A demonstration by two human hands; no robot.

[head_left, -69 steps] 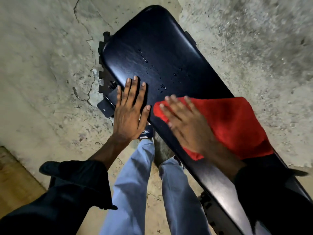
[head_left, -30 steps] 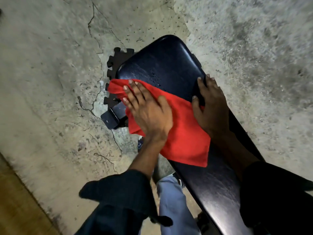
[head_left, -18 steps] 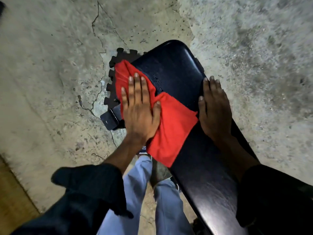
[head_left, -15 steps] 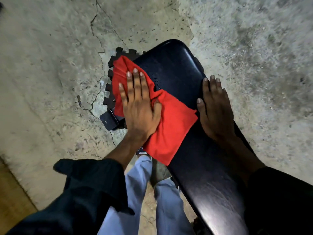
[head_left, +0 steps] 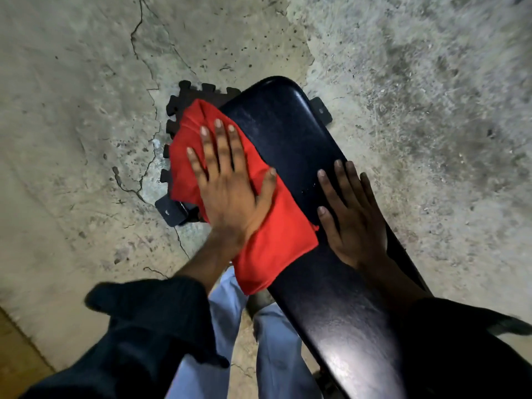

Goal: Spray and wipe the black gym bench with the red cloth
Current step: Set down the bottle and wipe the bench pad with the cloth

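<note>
Head view: looking straight down on a black gym bench [head_left: 290, 133] running from the far rounded end toward the lower right, over a cracked concrete floor [head_left: 86, 110].
Left hand: the left hand [head_left: 230, 191] lies flat on the red cloth [head_left: 276, 243], fingers straight and slightly spread, thumb out to the side, palm pressing the cloth onto the pad.
Right hand: the right hand [head_left: 351, 217] is flat on bare pad just beside the cloth, fingers straight and close together, holding nothing.
Cloth: it covers the bench's left side near the far end and spills over the left edge; one corner hangs off below the pad near the person's legs.
Edges: the right hand sits close to the pad's right edge; the cloth's right corner almost touches its thumb.
Open room: bare pad beyond both hands up to the rounded end, and a long glossy stretch toward the lower right.
Under the bench: a black notched foam mat [head_left: 184, 99] and metal frame brackets [head_left: 169, 211] poke out at the far end.
Droplets: a few specks sit on the pad between the hands.
Person: dark sleeves and light blue trousers [head_left: 227, 306] stand left of the bench.
</note>
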